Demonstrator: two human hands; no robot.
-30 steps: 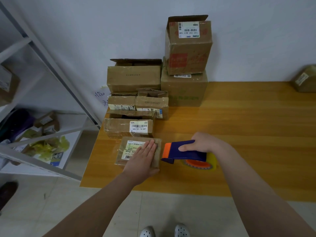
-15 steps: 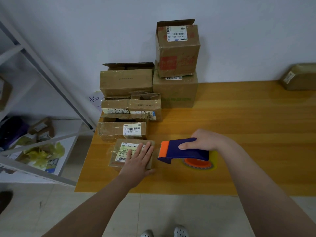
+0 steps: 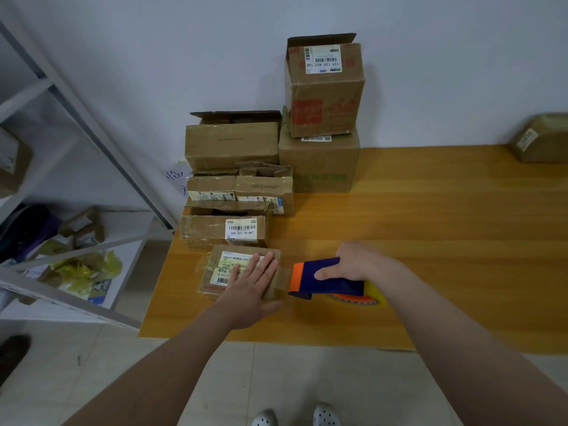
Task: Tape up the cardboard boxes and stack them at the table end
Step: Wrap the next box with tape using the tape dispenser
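Your tape dispenser [image 3: 338,285] has drawn away to the right of the flat box [image 3: 215,265], and a strip of clear tape [image 3: 282,276] now spans the gap where the two met a second ago.

At the far left a grey shelving rack [image 3: 101,142] stands off the bench [image 3: 445,226], with a yellow-green bag [image 3: 86,269] on its lower shelf.

The flat box lies at the near left corner of the bench. Your left hand [image 3: 252,284] rests flat on its right half, fingers straight and together, pressing down and partly covering the white label.

Just behind it sits a low box with a barcode label [image 3: 221,230], then two small boxes side by side [image 3: 239,189], and on those a wider box with raised flaps [image 3: 230,146] against the wall. To their right a large box [image 3: 319,161] carries a taller box [image 3: 324,87] with its top flap up.

The tape strip runs from under your left fingers to the orange mouth of the dispenser. Your right hand [image 3: 356,261] grips the navy body from above, thumb on its near side, with the tape roll [image 3: 368,298] low against the bench.

At the far right one more box [image 3: 544,139] sits against the wall, well apart from the others.
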